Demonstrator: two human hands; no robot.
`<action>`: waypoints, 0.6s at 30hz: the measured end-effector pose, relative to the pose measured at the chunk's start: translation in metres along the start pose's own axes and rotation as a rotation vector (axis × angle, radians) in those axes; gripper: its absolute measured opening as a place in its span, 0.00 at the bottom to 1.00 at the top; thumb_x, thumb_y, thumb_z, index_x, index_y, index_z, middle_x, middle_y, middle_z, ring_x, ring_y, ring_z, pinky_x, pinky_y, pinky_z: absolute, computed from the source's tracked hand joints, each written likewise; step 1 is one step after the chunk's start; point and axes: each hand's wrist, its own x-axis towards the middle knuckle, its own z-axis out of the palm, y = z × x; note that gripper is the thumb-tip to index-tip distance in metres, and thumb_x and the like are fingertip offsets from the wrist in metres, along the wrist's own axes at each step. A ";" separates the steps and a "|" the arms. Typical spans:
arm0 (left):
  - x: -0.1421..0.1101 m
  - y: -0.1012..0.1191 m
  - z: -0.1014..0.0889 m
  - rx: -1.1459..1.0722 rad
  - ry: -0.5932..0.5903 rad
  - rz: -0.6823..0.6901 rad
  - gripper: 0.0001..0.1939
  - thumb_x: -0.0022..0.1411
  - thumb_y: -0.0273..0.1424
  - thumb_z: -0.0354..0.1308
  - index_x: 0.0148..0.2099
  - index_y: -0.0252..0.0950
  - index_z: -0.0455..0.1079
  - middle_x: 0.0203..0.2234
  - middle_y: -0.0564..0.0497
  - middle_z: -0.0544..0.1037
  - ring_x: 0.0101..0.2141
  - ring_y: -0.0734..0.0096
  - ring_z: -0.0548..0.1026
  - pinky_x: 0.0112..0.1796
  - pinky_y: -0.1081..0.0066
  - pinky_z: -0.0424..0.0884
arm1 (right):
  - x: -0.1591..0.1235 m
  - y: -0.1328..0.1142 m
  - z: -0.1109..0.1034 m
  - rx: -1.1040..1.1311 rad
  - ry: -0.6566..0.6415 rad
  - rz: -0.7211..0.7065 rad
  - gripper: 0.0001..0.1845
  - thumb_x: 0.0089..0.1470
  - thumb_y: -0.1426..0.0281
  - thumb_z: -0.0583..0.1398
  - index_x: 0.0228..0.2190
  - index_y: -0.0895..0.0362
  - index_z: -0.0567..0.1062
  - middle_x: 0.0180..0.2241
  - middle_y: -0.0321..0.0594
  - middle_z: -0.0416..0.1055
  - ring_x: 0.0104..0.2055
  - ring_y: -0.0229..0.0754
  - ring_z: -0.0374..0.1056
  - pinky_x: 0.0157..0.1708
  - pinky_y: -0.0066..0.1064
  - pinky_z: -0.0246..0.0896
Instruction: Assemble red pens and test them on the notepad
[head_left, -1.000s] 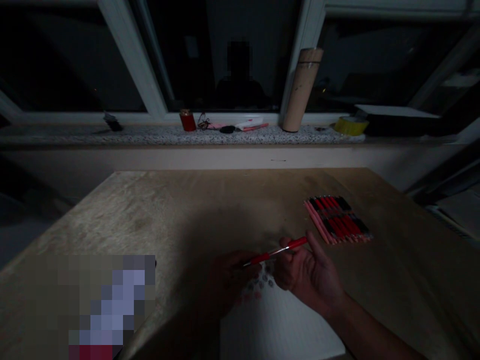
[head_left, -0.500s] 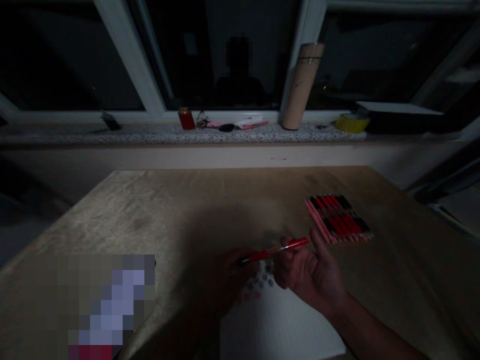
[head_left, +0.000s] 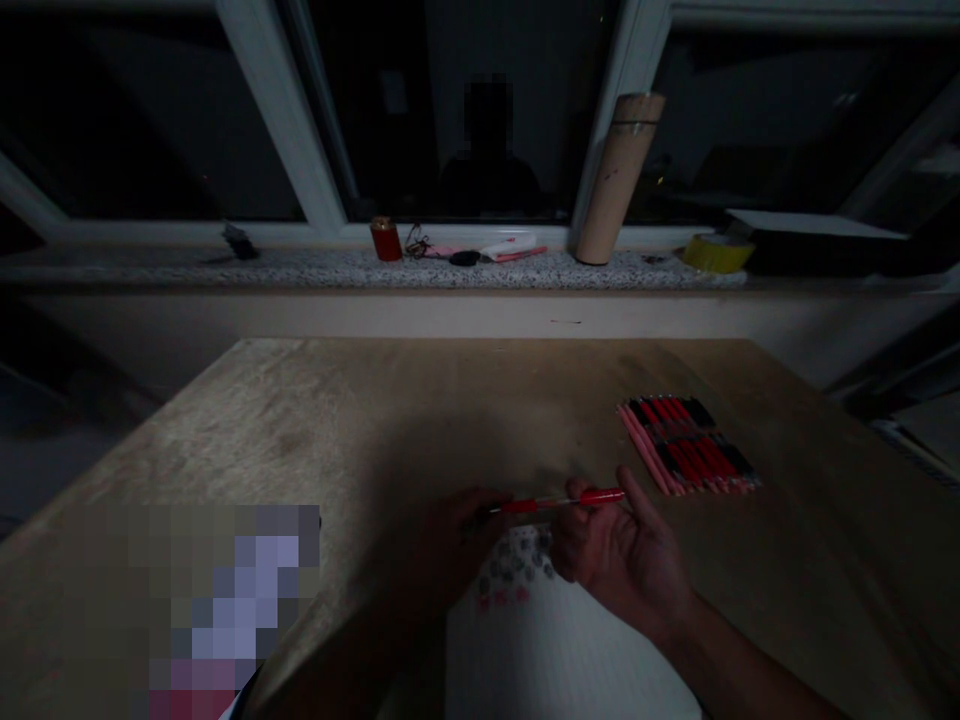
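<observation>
A red pen [head_left: 600,496] with a clear middle section lies nearly level between my two hands above the paper. My right hand [head_left: 630,560] is closed on its red right end, thumb raised along it and palm turned up. In deep shadow, my left hand [head_left: 461,535] grips the dark tip end; whether a cap is in those fingers I cannot tell. Below the hands is a white sheet or pad of paper [head_left: 562,650], with rows of dark round marks and a few red ones near its top edge.
Right of my hands, a flat row of red, black and pink pens or pencils [head_left: 686,450] lies on the table [head_left: 300,420]. On the windowsill stand a tall wooden-looking cylinder [head_left: 619,180], a yellow tape roll [head_left: 718,253] and a small red jar [head_left: 386,240]. A blurred patch covers the lower left.
The pen has tilted from sloping up rightward to nearly level. My left hand has shifted slightly up, showing more dark marks on the paper. The whole view has moved a little.
</observation>
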 end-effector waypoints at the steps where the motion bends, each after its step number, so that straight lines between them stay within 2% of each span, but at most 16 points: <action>1: 0.000 0.001 0.000 0.012 -0.006 0.001 0.17 0.58 0.42 0.53 0.44 0.39 0.73 0.37 0.49 0.79 0.36 0.68 0.75 0.36 0.73 0.70 | 0.000 0.000 -0.001 -0.003 0.005 0.001 0.27 0.53 0.46 0.48 0.33 0.55 0.72 0.22 0.34 0.62 0.24 0.39 0.62 0.26 0.32 0.54; 7: 0.000 0.004 -0.003 0.069 -0.033 0.051 0.16 0.59 0.39 0.52 0.44 0.38 0.74 0.36 0.49 0.79 0.36 0.69 0.75 0.38 0.73 0.69 | 0.003 0.000 -0.004 -0.013 0.027 -0.003 0.26 0.53 0.46 0.49 0.32 0.54 0.71 0.20 0.32 0.60 0.23 0.37 0.59 0.26 0.31 0.53; 13: 0.000 0.004 -0.001 0.144 -0.042 0.097 0.16 0.60 0.39 0.51 0.45 0.39 0.73 0.37 0.50 0.78 0.37 0.70 0.74 0.39 0.73 0.68 | 0.001 -0.003 0.000 -0.015 0.004 -0.001 0.31 0.51 0.42 0.47 0.31 0.55 0.72 0.20 0.34 0.61 0.23 0.38 0.61 0.25 0.32 0.55; 18: -0.001 0.003 -0.003 0.232 -0.027 0.127 0.16 0.62 0.39 0.49 0.46 0.39 0.72 0.38 0.50 0.77 0.38 0.69 0.74 0.40 0.72 0.67 | 0.001 -0.006 -0.003 -0.142 0.062 -0.097 0.25 0.53 0.49 0.52 0.31 0.58 0.74 0.19 0.36 0.66 0.22 0.39 0.63 0.24 0.31 0.57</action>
